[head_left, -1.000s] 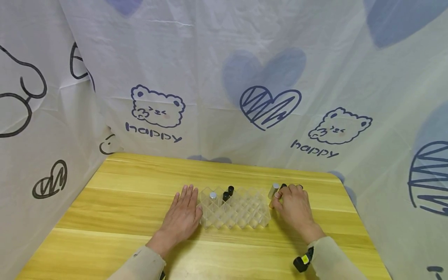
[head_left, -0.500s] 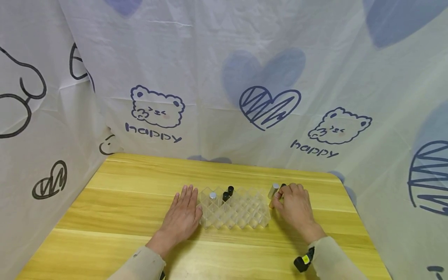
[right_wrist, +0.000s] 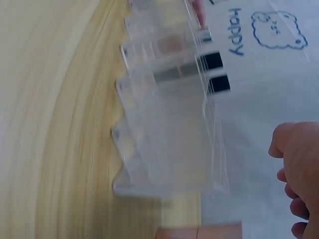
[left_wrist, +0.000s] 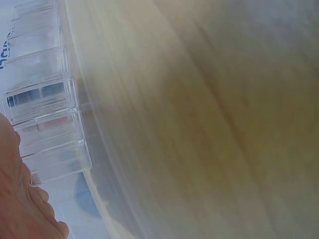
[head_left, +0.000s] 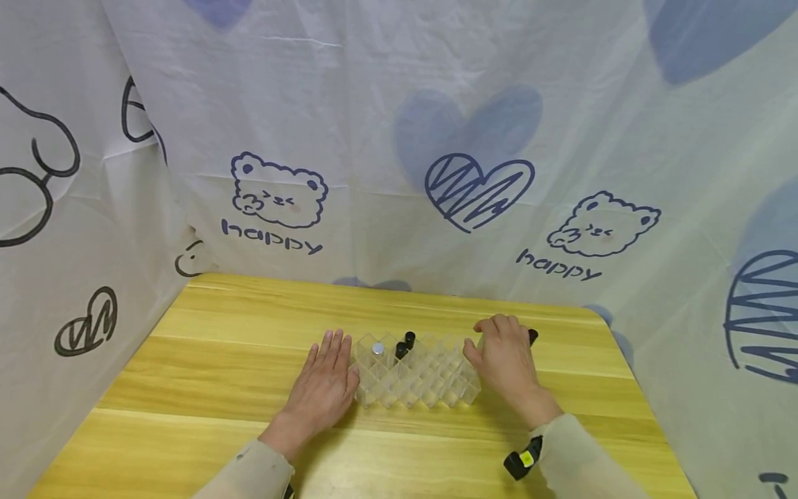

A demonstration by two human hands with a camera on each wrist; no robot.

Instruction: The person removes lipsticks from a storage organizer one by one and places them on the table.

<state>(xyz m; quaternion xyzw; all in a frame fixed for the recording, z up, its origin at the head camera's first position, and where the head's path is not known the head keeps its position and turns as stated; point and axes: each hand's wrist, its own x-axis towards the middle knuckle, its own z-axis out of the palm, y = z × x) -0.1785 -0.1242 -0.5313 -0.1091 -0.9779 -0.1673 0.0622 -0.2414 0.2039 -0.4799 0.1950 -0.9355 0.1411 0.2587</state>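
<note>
A clear plastic organizer with diamond-shaped compartments stands mid-table. In its left half are a silver-capped tube and two black-capped tubes. My left hand lies with straight fingers along the organizer's left end; in the left wrist view the hand touches its side. Beyond the right end, my right hand hovers with thumb and fingers apart. In the right wrist view no object shows between thumb and fingers of that hand. A coppery tube stands beneath. Another black cap shows behind the hand.
The wooden table extends around the organizer. A patterned cloth hangs behind the far edge and along both sides. A black wrist device sits at the right sleeve.
My right hand has moved left and slightly away, and its thumb and fingers have spread. It now covers the upright silver tube seen before. The left hand stays put.
</note>
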